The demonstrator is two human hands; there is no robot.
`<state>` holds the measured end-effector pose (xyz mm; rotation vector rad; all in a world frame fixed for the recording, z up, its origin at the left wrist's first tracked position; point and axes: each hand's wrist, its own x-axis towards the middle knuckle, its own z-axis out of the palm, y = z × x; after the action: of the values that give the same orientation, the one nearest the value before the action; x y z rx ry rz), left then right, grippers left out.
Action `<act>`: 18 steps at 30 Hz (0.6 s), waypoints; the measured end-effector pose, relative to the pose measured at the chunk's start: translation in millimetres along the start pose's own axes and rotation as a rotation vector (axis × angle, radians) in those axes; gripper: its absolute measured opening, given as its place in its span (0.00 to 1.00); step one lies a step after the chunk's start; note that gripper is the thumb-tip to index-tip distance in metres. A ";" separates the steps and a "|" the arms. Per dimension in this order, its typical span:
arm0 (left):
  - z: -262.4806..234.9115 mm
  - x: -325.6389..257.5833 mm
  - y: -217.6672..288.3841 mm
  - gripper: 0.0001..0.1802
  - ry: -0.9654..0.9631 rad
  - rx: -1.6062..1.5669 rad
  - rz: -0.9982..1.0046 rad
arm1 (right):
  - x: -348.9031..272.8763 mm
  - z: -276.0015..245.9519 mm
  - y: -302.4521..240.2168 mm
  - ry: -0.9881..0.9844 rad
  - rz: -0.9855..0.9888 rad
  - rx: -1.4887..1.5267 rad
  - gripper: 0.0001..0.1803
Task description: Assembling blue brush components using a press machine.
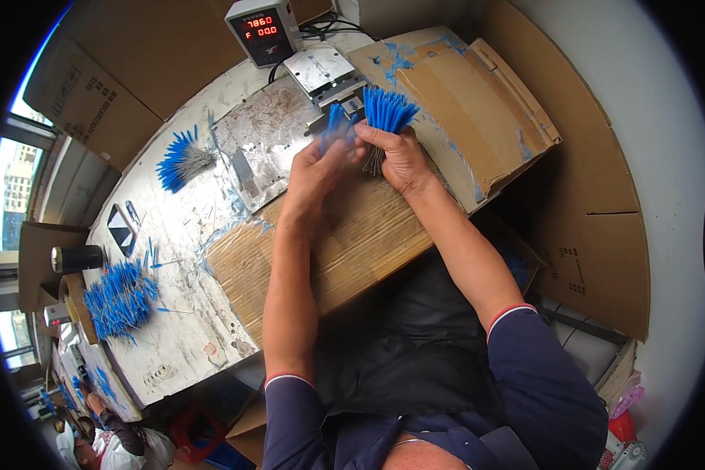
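In my right hand [403, 160] is a thick bundle of blue-tipped wire pieces [389, 108], blue ends up and thin metal leads hanging below the fingers. Close beside it, my left hand [319, 166] is closed on a smaller bunch of the same blue-tipped wire pieces [335, 119]; its fingertips are partly smeared by motion. Both hands are above the near edge of a small metal press fixture [321, 72]. A fanned pile of blue-tipped wire pieces [183, 160] lies on the table to the left.
A counter box with a red display [262, 33] stands behind the fixture. Taped cardboard [329, 251] covers the front edge, and a cardboard box [454, 102] sits at right. At left are a larger blue heap [120, 299], a phone [121, 229] and a dark cup [77, 258]. Another person [121, 446] works at lower left.
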<state>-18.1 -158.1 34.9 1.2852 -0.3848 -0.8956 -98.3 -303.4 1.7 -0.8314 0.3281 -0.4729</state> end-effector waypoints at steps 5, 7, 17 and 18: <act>1.3 3.2 -5.4 0.10 0.010 -0.013 0.060 | 0.2 -2.6 -2.0 0.017 0.044 0.056 0.07; -2.2 6.1 -9.6 0.11 0.026 0.024 0.073 | 0.7 -4.7 -1.5 0.012 0.116 0.176 0.06; 0.3 19.1 -34.4 0.09 0.092 0.059 0.260 | 2.9 -4.6 0.1 -0.029 0.187 0.270 0.07; -0.7 18.3 -35.7 0.09 0.119 0.055 0.275 | -0.5 0.8 0.7 -0.016 0.092 0.191 0.07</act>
<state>-19.0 -172.1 -2.8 1.2923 -0.4817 -0.5779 -98.2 -302.2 1.7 -0.6311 0.3005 -0.4044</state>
